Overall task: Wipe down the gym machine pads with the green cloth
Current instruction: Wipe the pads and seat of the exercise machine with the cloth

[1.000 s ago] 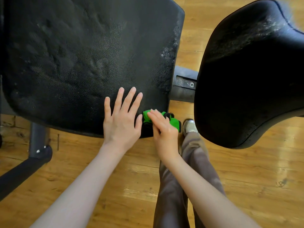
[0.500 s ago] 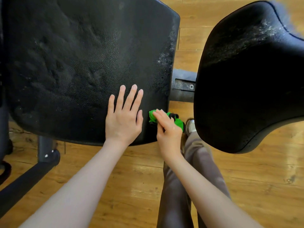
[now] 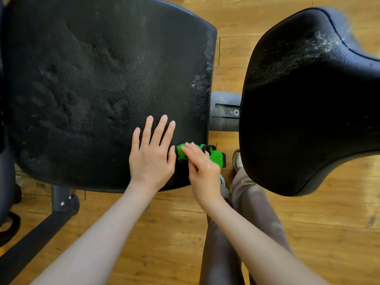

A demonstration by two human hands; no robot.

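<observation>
I look down on a wooden floor (image 3: pixel 308 233) of warm yellow planks that fills the background. Over it sits the large square pad (image 3: pixel 98 83), black with a pebbled grain, dented in soft hollows and flecked with pale scuffs along its right edge. To its right is the rounded pad (image 3: pixel 304 112), also black, glossier, with a whitish worn patch near its top. A grey metal bar (image 3: pixel 224 112) with a bolt joins the two. A dark frame leg (image 3: pixel 37 239) slants across the lower left.

My legs in brown trousers (image 3: pixel 246 212) stand below the gap, with a pale shoe (image 3: pixel 237 160) showing beside the rounded pad.

My left hand (image 3: pixel 151 153) lies flat on the square pad near its lower right corner, fingers straight and slightly spread, holding nothing. My right hand (image 3: pixel 202 167) sits just beside it at the pad's edge, its fingers pressing down on the cloth (image 3: pixel 216 156); I cannot tell whether the thumb curls under it.

The cloth is bright green, bunched into a small wad with a black trim visible at its right end, squeezed against the lower right edge of the square pad.
</observation>
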